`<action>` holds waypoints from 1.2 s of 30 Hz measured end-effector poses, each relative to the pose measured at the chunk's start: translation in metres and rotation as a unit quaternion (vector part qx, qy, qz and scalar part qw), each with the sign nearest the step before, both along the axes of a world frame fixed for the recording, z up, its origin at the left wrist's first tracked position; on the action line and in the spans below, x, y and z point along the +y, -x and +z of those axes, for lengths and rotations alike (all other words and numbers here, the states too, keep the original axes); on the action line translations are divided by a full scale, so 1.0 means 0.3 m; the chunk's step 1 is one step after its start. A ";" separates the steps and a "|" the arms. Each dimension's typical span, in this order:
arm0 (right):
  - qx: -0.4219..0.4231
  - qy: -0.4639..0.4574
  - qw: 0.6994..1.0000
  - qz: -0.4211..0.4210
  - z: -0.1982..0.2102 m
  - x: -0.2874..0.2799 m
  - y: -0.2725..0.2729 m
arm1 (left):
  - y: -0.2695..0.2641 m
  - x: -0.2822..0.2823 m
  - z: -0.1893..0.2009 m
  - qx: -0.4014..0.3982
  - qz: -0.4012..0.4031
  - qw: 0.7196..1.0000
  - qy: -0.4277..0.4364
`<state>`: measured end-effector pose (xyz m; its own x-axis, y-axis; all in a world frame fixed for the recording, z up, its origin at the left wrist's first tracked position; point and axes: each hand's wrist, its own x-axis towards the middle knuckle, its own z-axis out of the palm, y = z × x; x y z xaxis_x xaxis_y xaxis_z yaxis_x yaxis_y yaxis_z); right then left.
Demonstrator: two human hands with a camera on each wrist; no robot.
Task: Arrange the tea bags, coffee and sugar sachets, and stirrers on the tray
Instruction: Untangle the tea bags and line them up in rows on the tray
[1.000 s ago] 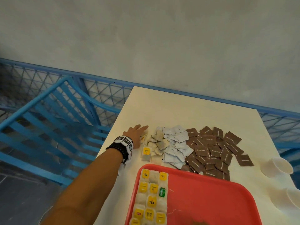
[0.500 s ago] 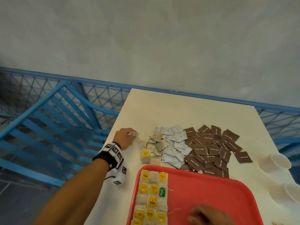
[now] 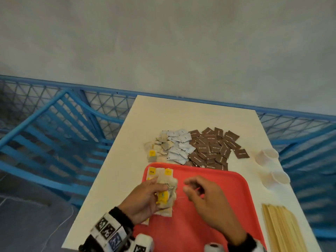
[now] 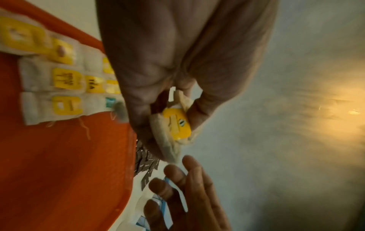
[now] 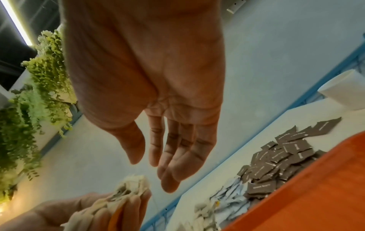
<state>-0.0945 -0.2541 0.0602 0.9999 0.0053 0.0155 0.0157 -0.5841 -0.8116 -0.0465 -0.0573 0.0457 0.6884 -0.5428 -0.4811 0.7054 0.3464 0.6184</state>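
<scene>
Left hand (image 3: 145, 197) grip clamps tea bags (image 3: 164, 195) (seemingly several) | right hand (image 3: 205, 199) relaxed, empty

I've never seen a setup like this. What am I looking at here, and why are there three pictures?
No machine: a person wears three cameras, one on the head and one on each wrist. The head view looks down at a white table with a red tray. The left hand holds a bunch of tea bags over the tray, where other tea bags lie in rows. The right hand is open beside it, holding nothing. Behind the tray lie loose tea bags, white sachets and brown sachets. Wooden stirrers and paper cups lie on the right.
</scene>
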 end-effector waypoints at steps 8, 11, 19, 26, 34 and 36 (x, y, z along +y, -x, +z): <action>0.164 0.016 0.975 0.152 -0.006 -0.019 0.075 | 0.089 -0.075 0.063 -0.060 -0.081 0.994 -0.040; 0.205 -0.005 0.953 0.224 0.033 -0.026 0.095 | 0.069 -0.081 0.133 -0.077 -0.083 0.993 -0.027; 0.005 -0.028 0.993 0.111 0.087 -0.052 0.105 | 0.054 -0.084 0.257 -0.152 -0.128 0.980 -0.032; -0.006 -0.068 0.988 0.137 0.105 -0.029 0.131 | 0.027 -0.074 0.272 -0.059 -0.037 0.998 0.006; 0.059 -0.137 0.972 0.181 0.214 -0.024 0.185 | 0.145 -0.012 -0.030 0.170 -0.037 0.967 0.185; 0.074 -0.172 0.965 0.183 0.248 -0.008 0.168 | 0.168 -0.065 -0.050 0.156 -0.058 0.973 0.159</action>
<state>-0.1449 -0.2563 0.1346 0.9235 0.3783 -0.0634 0.0389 -0.2567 -0.9657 -0.0970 -0.0766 0.0308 0.4614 -0.7635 -0.4520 0.8872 0.3928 0.2421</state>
